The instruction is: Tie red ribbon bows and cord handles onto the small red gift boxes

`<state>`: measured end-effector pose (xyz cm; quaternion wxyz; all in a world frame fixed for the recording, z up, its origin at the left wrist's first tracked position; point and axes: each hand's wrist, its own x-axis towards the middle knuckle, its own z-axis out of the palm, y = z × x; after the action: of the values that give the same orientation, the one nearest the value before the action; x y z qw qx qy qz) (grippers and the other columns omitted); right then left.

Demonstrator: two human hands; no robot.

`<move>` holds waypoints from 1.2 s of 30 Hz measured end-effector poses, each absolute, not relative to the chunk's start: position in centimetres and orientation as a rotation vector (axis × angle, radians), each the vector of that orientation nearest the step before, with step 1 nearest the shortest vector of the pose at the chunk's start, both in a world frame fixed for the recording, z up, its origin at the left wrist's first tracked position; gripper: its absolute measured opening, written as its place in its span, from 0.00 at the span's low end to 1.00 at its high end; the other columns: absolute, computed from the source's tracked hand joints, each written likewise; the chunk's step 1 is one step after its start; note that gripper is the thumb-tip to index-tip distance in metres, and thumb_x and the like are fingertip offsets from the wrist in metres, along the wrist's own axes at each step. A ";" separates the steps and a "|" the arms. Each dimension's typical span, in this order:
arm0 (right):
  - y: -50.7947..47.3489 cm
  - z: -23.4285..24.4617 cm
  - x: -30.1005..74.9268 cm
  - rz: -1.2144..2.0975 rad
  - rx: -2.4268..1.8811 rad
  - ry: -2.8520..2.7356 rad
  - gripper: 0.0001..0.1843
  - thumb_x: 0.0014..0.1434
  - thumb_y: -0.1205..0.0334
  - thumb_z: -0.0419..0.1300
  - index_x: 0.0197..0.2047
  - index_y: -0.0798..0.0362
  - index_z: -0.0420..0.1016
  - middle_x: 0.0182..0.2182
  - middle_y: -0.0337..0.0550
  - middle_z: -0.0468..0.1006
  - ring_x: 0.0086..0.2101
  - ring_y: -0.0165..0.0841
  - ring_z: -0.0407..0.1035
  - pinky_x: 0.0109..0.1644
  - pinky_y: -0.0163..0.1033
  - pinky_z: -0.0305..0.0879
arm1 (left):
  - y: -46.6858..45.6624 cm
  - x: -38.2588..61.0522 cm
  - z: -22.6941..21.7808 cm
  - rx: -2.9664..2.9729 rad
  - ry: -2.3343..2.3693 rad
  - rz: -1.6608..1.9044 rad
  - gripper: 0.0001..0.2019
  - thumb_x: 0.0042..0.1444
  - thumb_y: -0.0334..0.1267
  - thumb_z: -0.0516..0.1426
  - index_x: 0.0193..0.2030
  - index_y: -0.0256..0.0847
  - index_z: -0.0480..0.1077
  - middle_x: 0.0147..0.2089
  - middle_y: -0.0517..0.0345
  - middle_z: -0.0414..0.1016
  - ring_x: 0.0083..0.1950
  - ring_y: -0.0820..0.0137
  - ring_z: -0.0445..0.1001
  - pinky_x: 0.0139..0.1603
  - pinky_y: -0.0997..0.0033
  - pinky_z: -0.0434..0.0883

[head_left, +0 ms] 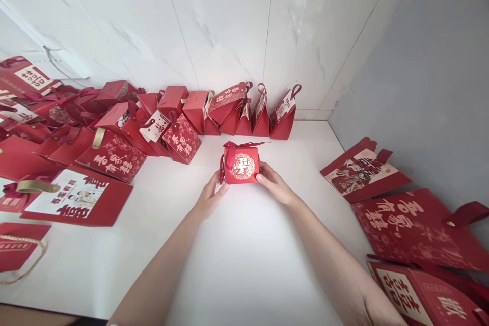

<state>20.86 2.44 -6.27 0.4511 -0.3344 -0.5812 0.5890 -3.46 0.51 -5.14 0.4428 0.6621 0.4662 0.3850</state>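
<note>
Red box [248,169]: closed, ribbon [232,155] apparently tied. My left grip [211,194] and right grip [275,183] hold its sides, not yet released. Other boxes [193,108] behind appear assembled.

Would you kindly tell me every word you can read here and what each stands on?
"乔迁之喜": small box, partly under ribbon.
"吾家有囍": flat bag at right; two patterned boxes at left.
"囍": top-left bag; bottom-right bag.
Other print: too small, blurred or hidden to read.
</note>
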 end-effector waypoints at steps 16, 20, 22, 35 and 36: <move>2.2 -7.0 19.8 1.116 -0.957 -1.371 0.47 0.54 0.44 0.65 0.69 0.45 0.45 0.59 0.53 0.62 0.56 0.42 0.63 0.61 0.52 0.61 | -1.5 -0.6 -4.9 1.971 1.449 1.101 0.39 0.60 0.46 0.56 0.73 0.46 0.40 0.70 0.45 0.52 0.70 0.57 0.54 0.69 0.52 0.55; 1.4 -6.8 19.4 0.896 -1.071 -1.476 0.46 0.54 0.46 0.65 0.69 0.44 0.49 0.62 0.52 0.59 0.55 0.44 0.62 0.55 0.52 0.67 | -1.7 0.1 -5.3 1.772 1.277 1.027 0.40 0.60 0.48 0.57 0.72 0.45 0.40 0.70 0.47 0.54 0.70 0.59 0.55 0.69 0.53 0.56; 1.0 -6.5 19.3 0.827 -1.056 -1.518 0.42 0.56 0.47 0.64 0.69 0.43 0.52 0.63 0.51 0.58 0.55 0.44 0.62 0.54 0.51 0.69 | -1.4 0.2 -5.1 1.736 1.249 1.032 0.41 0.58 0.48 0.59 0.72 0.45 0.42 0.69 0.48 0.57 0.69 0.59 0.57 0.69 0.54 0.56; 1.2 -6.7 19.3 1.061 -0.978 -1.412 0.29 0.62 0.46 0.57 0.64 0.44 0.59 0.61 0.48 0.65 0.54 0.42 0.67 0.54 0.51 0.69 | -0.2 -1.5 -4.6 1.576 1.356 1.058 0.32 0.61 0.53 0.51 0.68 0.42 0.56 0.60 0.50 0.69 0.58 0.58 0.69 0.61 0.58 0.65; 1.2 -6.7 19.4 1.112 -0.967 -1.410 0.29 0.63 0.46 0.56 0.65 0.43 0.58 0.62 0.47 0.64 0.55 0.42 0.66 0.56 0.51 0.68 | -0.2 -1.5 -4.6 1.593 1.314 1.044 0.31 0.62 0.54 0.49 0.68 0.42 0.56 0.61 0.50 0.68 0.59 0.58 0.69 0.62 0.58 0.64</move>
<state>19.41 1.23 -6.75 0.5237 -0.4040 -0.5889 0.4645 -1.54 -0.23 -4.63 0.4019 0.6305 0.5201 0.4130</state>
